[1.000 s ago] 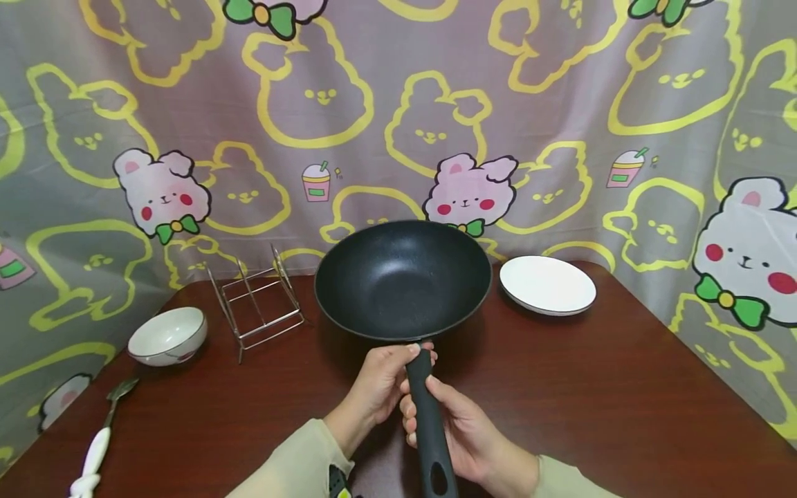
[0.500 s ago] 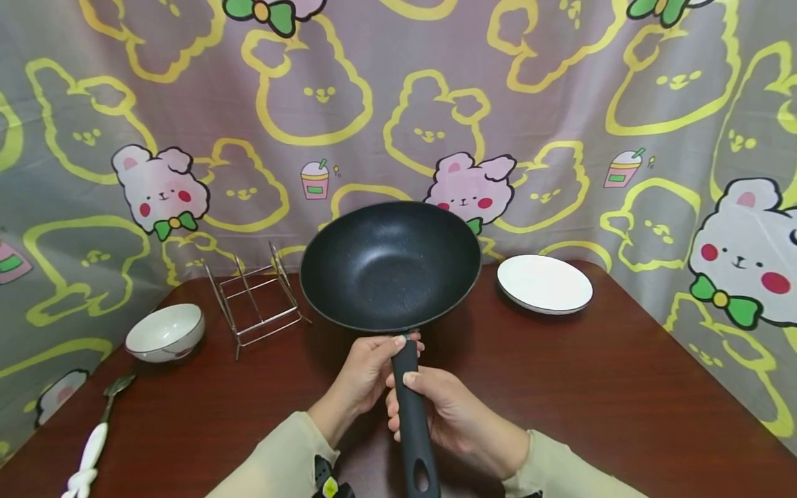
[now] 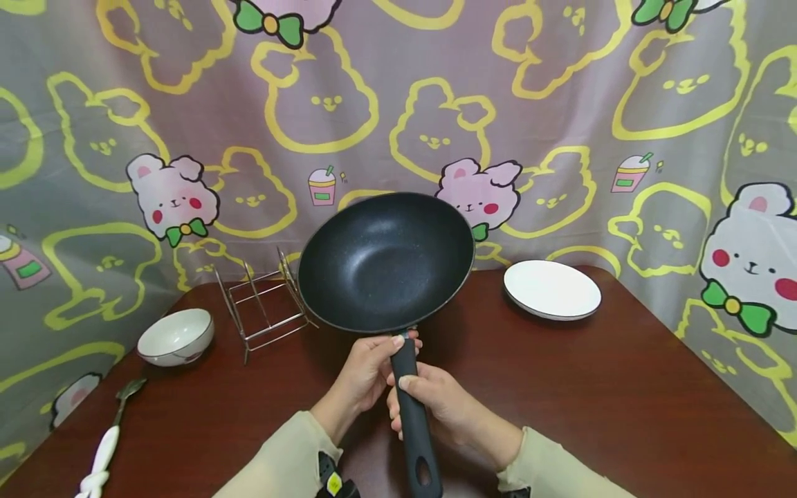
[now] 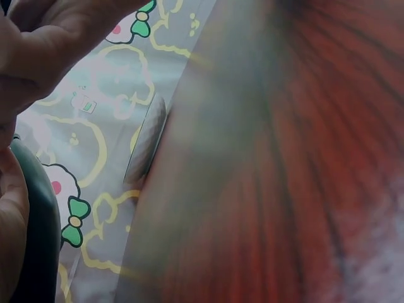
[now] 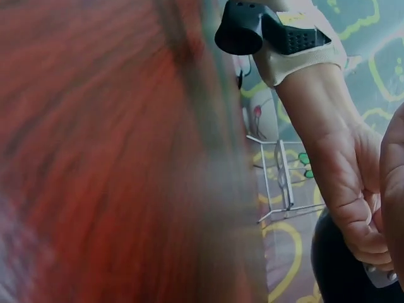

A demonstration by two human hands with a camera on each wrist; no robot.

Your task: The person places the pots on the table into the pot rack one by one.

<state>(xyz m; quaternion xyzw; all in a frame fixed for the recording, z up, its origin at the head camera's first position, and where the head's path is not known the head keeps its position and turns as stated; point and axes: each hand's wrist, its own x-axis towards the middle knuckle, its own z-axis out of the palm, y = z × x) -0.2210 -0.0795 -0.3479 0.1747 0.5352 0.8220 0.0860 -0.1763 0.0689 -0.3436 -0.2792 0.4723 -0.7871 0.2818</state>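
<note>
The left hand (image 3: 364,373) and right hand (image 3: 448,401) curl around the handle (image 3: 414,429) at lower centre; the black pan (image 3: 386,266) lies mid-frame above them, its handle running near-vertically to the bottom edge; the left hand is nearer the black pan.

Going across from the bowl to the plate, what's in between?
In the head view, after the bowl comes the rack, then the pan, held by the left hand and right hand, then the plate.

Satiny pan (image 3: 386,263) (matt, plastic-looking handle (image 3: 416,429))
</note>
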